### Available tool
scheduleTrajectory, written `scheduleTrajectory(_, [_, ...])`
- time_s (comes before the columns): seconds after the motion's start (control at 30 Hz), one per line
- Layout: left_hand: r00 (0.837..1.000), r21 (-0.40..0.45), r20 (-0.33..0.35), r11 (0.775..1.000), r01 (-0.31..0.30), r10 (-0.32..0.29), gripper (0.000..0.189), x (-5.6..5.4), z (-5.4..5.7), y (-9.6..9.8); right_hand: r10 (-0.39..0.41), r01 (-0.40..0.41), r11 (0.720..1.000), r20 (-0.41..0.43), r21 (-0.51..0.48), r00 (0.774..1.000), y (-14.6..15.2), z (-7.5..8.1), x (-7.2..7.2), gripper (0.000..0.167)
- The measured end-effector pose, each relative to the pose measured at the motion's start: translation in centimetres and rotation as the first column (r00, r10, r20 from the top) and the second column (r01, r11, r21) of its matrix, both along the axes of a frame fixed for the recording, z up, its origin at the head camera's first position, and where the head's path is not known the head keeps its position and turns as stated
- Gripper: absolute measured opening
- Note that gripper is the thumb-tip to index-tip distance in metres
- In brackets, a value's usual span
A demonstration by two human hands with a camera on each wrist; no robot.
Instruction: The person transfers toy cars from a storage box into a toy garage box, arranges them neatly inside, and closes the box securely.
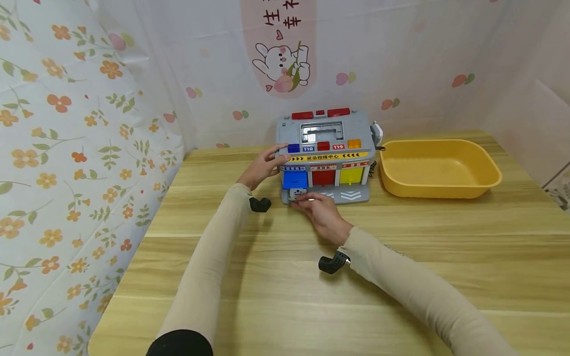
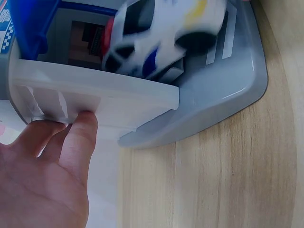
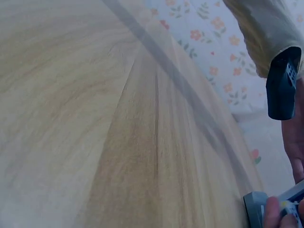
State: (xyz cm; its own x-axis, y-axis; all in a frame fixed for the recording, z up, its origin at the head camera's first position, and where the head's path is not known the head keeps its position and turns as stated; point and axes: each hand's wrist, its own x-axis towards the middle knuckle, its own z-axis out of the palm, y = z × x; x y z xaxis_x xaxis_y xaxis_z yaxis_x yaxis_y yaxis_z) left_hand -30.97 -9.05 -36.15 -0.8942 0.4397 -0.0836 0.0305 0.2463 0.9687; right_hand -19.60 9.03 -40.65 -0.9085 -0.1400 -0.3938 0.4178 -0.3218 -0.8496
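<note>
A grey toy garage (image 1: 327, 133) with emergency-station signs stands on the table, with blue, red and yellow doors along its front. My left hand (image 1: 258, 170) holds its front left corner, thumb and finger at the roof edge. In the left wrist view, fingertips (image 2: 85, 118) press the white side wall (image 2: 118, 95). My right hand (image 1: 327, 215) pinches a small white toy car (image 1: 297, 193) at the blue door (image 1: 295, 178), which is partly raised. Up close the car (image 2: 161, 33) is blurred and tilted, its red end at the doorway.
A yellow plastic basin (image 1: 438, 193) stands right of the garage on the wooden table (image 1: 285, 291). A curly dark cord (image 1: 372, 168) hangs at the garage's right side. Printed cloth (image 1: 213, 74) hangs behind the table and to the left.
</note>
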Motion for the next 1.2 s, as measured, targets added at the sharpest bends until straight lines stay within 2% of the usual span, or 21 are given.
scheduleTrajectory(0.13, [1.0,0.005,0.009,1.0,-0.002,0.002,0.051,-0.1,0.0,0.0,-0.005,0.005,0.998,0.001,-0.056,1.0,0.0,-0.1,0.0,0.039])
scheduleTrajectory(0.23, [1.0,0.007,0.011,1.0,-0.005,0.004,0.051,-0.3,0.0,0.0,0.018,-0.019,0.998,-0.012,-0.056,1.0,0.1,-0.2,-0.1,0.04])
scheduleTrajectory(0.3, [1.0,0.004,0.011,1.0,-0.008,0.008,0.051,-0.3,0.0,0.1,0.065,-0.064,0.998,-0.042,0.027,0.997,0.2,-0.2,-0.2,0.039])
scheduleTrajectory(0.33, [1.0,0.001,0.008,1.0,-0.009,0.009,0.051,-0.2,-0.1,0.1,0.114,-0.104,0.987,-0.078,0.122,0.99,0.4,-0.1,-0.3,0.038])
scheduleTrajectory(0.37, [1.0,0.0,0.007,1.0,-0.008,0.008,0.051,-0.2,-0.1,0.1,0.169,-0.137,0.961,-0.117,0.239,0.979,0.6,-0.1,-0.4,0.036])
scheduleTrajectory(0.4, [1.0,-0.001,0.005,1.0,-0.007,0.007,0.051,-0.2,-0.1,0.1,0.228,-0.156,0.914,-0.157,0.374,0.961,0.8,0.0,-0.5,0.033])
scheduleTrajectory(0.43, [1.0,-0.002,0.003,1.0,-0.005,0.005,0.05,-0.2,-0.1,0.1,0.294,-0.159,0.844,-0.194,0.512,0.936,1.0,0.1,-0.7,0.03])
scheduleTrajectory(0.5, [1.0,-0.001,0.001,1.0,-0.001,0.001,0.05,-0.2,-0.1,0.2,0.439,-0.106,0.647,-0.255,0.755,0.861,1.6,0.3,-1.0,0.026])
scheduleTrajectory(0.53, [1.0,0.0,0.0,1.0,0.0,0.0,0.05,-0.2,-0.1,0.2,0.5,-0.056,0.551,-0.275,0.833,0.821,1.8,0.4,-1.2,0.024])
scheduleTrajectory(0.57, [1.0,0.002,0.0,1.0,-0.002,0.002,0.05,-0.2,-0.1,0.2,0.548,-0.01,0.476,-0.288,0.879,0.785,2.1,0.5,-1.4,0.023])
scheduleTrajectory(0.6, [1.0,0.0,-0.002,1.0,-0.003,0.003,0.05,-0.3,0.0,0.1,0.591,0.028,0.419,-0.296,0.907,0.751,2.2,0.6,-1.5,0.023])
scheduleTrajectory(0.67, [1.0,0.0,-0.006,1.0,-0.004,0.004,0.049,-0.2,0.0,0.1,0.651,0.075,0.347,-0.298,0.935,0.698,2.6,0.6,-1.8,0.024])
scheduleTrajectory(0.73, [1.0,0.0,-0.011,1.0,-0.001,0.001,0.049,-0.3,-0.1,0.1,0.678,0.096,0.316,-0.296,0.944,0.673,2.8,0.6,-2.0,0.024])
scheduleTrajectory(0.9, [1.0,0.0,-0.006,1.0,0.0,0.0,0.049,-0.3,-0.2,0.1,0.696,0.099,0.294,-0.284,0.951,0.659,3.2,0.7,-2.2,0.024])
scheduleTrajectory(1.07, [1.0,-0.001,-0.001,1.0,-0.014,0.014,0.049,-0.2,-0.3,0.1,0.698,0.054,0.271,-0.235,0.961,0.676,3.1,1.2,-2.4,0.027])
scheduleTrajectory(1.1, [1.0,-0.002,-0.004,1.0,-0.015,0.015,0.049,-0.2,-0.3,0.0,0.697,0.045,0.262,-0.221,0.964,0.682,3.1,1.2,-2.5,0.027])
scheduleTrajectory(1.2, [1.0,0.003,-0.006,1.0,-0.021,0.021,0.049,-0.2,-0.2,0.0,0.699,0.015,0.225,-0.172,0.974,0.694,2.9,1.5,-2.9,0.043])
